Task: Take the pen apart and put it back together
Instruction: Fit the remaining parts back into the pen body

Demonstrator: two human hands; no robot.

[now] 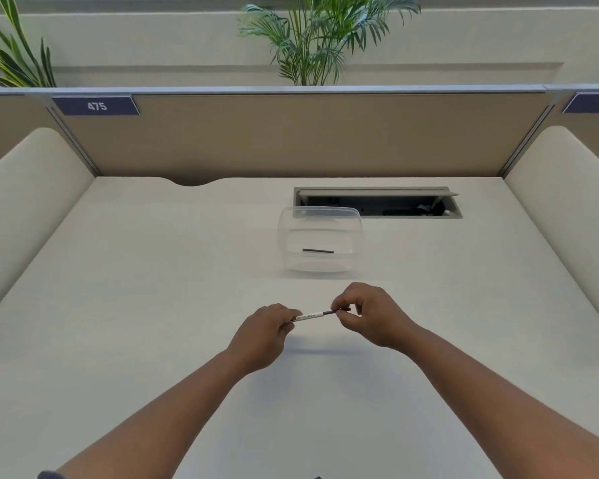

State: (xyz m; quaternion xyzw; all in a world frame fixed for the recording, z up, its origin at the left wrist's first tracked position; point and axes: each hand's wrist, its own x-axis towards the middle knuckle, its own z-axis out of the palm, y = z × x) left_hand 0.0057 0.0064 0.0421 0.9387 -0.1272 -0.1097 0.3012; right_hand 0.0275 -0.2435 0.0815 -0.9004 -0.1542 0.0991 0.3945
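pen (312, 314) held level between hands — left hand (265, 331) grips white barrel, right hand (369, 314) pinches dark end.

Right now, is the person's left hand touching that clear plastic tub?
Apart. The head view shows bare desk between the left hand, which grips the pen with the right hand, and the clear tub farther back.

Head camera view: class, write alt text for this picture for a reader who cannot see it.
Two bare hands hold a white pen above a pale desk, the left hand on its barrel and the right hand pinching its dark end. Behind them stands a clear plastic container with a thin dark stick inside.
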